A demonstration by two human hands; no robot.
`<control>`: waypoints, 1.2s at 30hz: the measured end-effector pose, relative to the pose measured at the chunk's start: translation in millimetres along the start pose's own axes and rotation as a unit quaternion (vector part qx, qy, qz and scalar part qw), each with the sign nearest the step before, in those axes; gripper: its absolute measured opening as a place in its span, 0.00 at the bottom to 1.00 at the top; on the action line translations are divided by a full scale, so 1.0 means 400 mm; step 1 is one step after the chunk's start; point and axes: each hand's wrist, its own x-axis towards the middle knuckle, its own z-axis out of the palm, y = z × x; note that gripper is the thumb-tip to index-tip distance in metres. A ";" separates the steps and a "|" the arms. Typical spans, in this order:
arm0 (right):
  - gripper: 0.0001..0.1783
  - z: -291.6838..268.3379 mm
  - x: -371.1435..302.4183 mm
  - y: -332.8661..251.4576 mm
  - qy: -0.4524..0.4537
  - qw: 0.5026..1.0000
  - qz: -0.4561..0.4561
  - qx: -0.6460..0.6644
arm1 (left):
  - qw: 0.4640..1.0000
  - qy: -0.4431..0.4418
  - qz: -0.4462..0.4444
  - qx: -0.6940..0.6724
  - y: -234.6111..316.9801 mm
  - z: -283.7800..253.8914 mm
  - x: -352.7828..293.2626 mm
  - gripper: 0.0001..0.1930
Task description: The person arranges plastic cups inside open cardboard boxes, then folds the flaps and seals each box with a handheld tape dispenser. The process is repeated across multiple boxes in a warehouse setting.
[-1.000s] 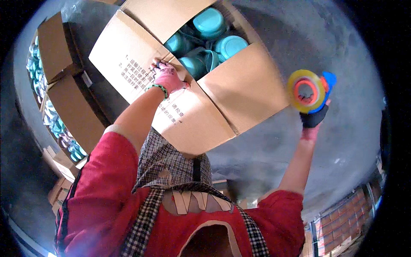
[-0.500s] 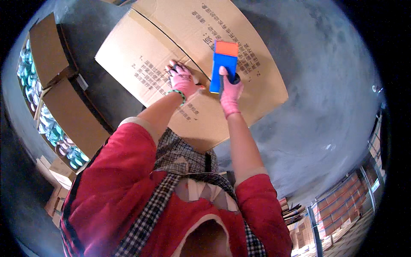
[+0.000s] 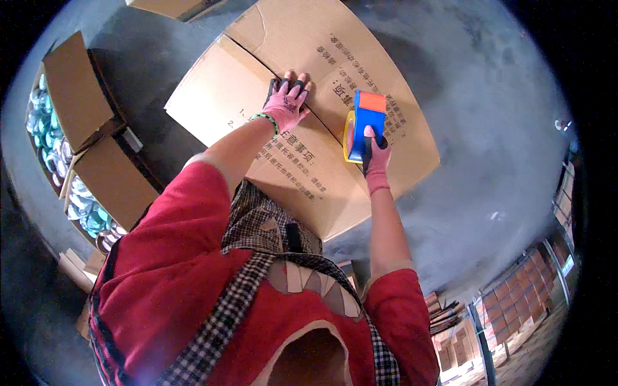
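A large brown cardboard box [image 3: 290, 193] stands in front of me, its two flaps meeting along a diagonal seam. Pressed on the flaps beside that seam is my left hand [image 3: 288, 103], in a pink and black glove, fingers spread and holding nothing. My right hand [image 3: 377, 154], gloved alike, grips the handle of a blue and orange tape dispenser [image 3: 370, 116]. A yellow-edged tape roll [image 3: 351, 136] shows at the dispenser's left side, over the seam. Whether tape sticks to the cardboard there I cannot tell.
An open carton [image 3: 96, 167] at the left is packed with green and clear shiny round pieces [image 3: 48, 128]. Part of another box [image 3: 168, 6] shows at the top edge. Stacked cartons [image 3: 518, 299] stand at the lower right. Grey floor [image 3: 476, 161] lies right of the box.
My right hand has moved right and nearer to me with the tape dispenser, which has turned to show its roll. My left hand has shifted right and farther along the seam.
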 end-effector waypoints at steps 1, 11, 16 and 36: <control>0.21 -0.005 -0.016 -0.024 -0.013 1.000 0.004 0.013 | 1.000 -0.003 -0.019 -0.010 0.002 0.020 -0.001 0.32; 0.27 -0.096 -0.103 -0.032 -0.251 0.927 -0.056 -0.272 | 0.996 0.081 -0.005 -0.049 0.003 0.050 0.007 0.33; 0.29 -0.118 -0.097 -0.026 -0.256 0.911 -0.094 -0.309 | 0.857 0.083 -0.154 -0.485 0.067 0.045 -0.058 0.31; 0.32 0.220 -0.004 -0.220 -0.304 0.878 -0.036 -0.368 | 0.708 0.249 -0.255 -0.610 -0.770 -0.050 0.127 0.12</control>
